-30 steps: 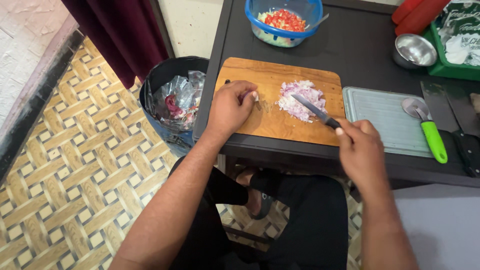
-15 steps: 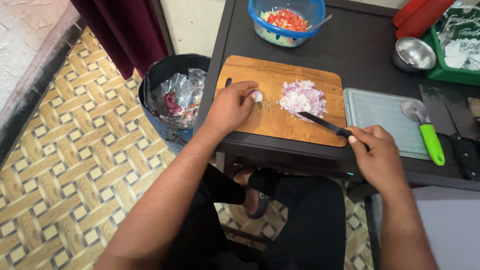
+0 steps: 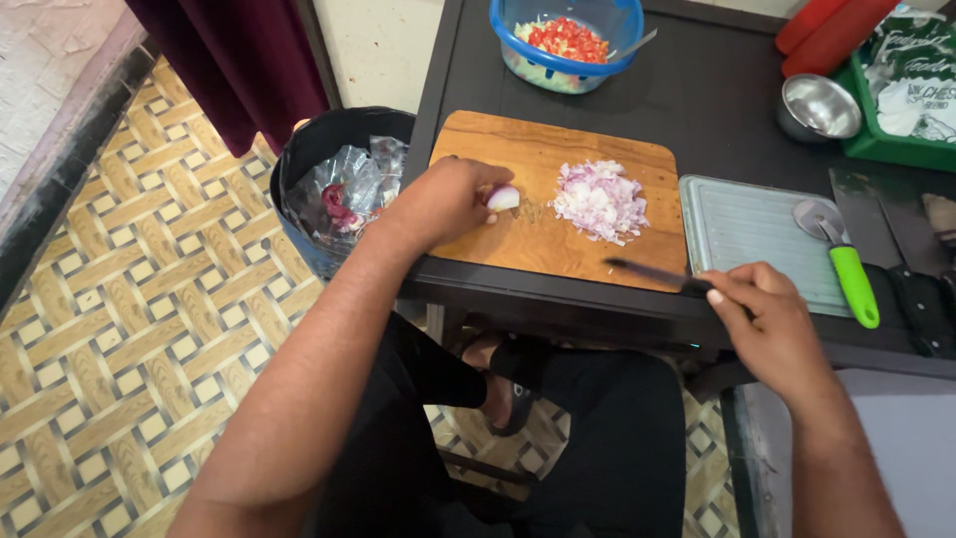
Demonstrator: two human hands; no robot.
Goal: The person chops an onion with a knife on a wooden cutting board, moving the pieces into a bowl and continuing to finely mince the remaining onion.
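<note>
A pile of chopped onion is lying on the cutting board; one onion piece (uncut) is being gripped by the left hand while a knife is being grasped by the right hand.

Blue bowl of chopped vegetables at the table's far edge; steel cup, green crate far right; green-handled cutter on grey tray; black bin on floor.
</note>
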